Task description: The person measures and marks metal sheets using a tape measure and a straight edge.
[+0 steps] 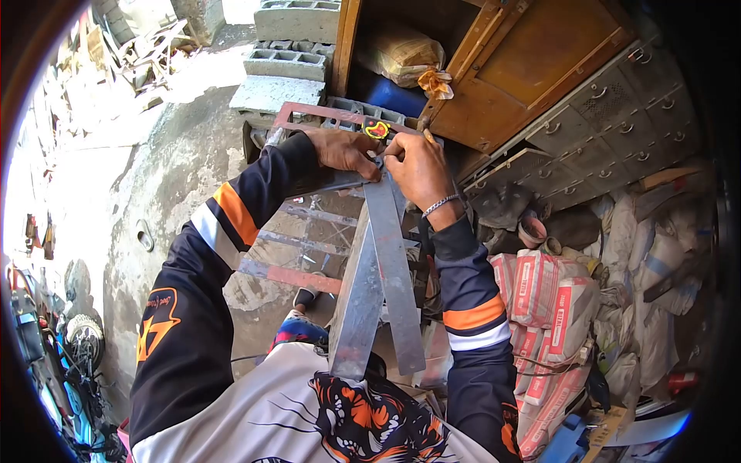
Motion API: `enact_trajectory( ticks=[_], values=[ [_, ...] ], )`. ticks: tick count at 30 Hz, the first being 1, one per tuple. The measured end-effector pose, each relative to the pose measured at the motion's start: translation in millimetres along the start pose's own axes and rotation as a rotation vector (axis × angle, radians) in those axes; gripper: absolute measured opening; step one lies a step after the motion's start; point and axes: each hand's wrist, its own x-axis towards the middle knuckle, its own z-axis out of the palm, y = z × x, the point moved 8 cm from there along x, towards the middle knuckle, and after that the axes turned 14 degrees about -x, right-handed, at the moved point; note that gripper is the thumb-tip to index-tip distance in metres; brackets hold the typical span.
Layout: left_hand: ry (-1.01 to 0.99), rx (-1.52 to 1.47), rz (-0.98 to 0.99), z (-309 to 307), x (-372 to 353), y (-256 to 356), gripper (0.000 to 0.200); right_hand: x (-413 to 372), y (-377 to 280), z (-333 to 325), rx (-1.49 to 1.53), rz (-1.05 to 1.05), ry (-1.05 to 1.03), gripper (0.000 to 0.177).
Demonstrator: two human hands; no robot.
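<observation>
My left hand (347, 152) is curled, its thumb and fingers pressed on the far end of a flat grey metal bar (394, 282). That bar lies at an angle across a wider metal bar (357, 309), both pointing toward my body. Close beside it, my right hand (421, 174) is pinched over the same end. A thin stick-like tip (428, 136) shows by its fingers; what it grips is mostly hidden. Just beyond both hands sits a yellow and black tape measure (376, 129), near a reddish metal frame (305, 109).
Concrete blocks (285, 65) are stacked ahead. An open wooden cabinet (532, 62) and grey metal drawers (602, 116) stand ahead right. Red and white sacks (544, 301) pile up at right. Below the bars is a metal grid (301, 247); a foot (306, 296) shows beside it.
</observation>
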Motion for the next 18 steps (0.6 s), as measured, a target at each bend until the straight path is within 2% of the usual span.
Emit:
enact_trajectory(
  ticks=[4, 7, 9, 10, 13, 16, 18],
  values=[
    [-0.017, 0.039, 0.042, 1, -2, 9, 0.067, 1, -1, 0, -0.043, 0.001, -0.018, 0.004],
    [-0.027, -0.006, -0.041, 1, 0, -1, 0.064, -8, -2, -2, -0.050, -0.022, -0.058, 0.004],
    [0.011, 0.069, 0.092, -5, 15, -15, 0.063, -22, -2, -10, -0.045, -0.026, -0.086, 0.005],
    [0.010, 0.068, 0.092, -5, 14, -14, 0.063, -33, -4, -14, -0.045, -0.040, -0.119, 0.006],
    [-0.017, -0.022, 0.118, 0, 7, -7, 0.060, -71, -12, -29, 0.019, -0.025, -0.178, 0.008],
    [-0.028, -0.148, 0.022, 4, 4, -6, 0.057, -112, -11, -41, 0.098, -0.016, -0.208, 0.011],
    [0.071, -0.001, 0.018, -6, 3, -6, 0.053, -145, -1, -37, 0.117, 0.050, -0.419, 0.008]
  ],
)
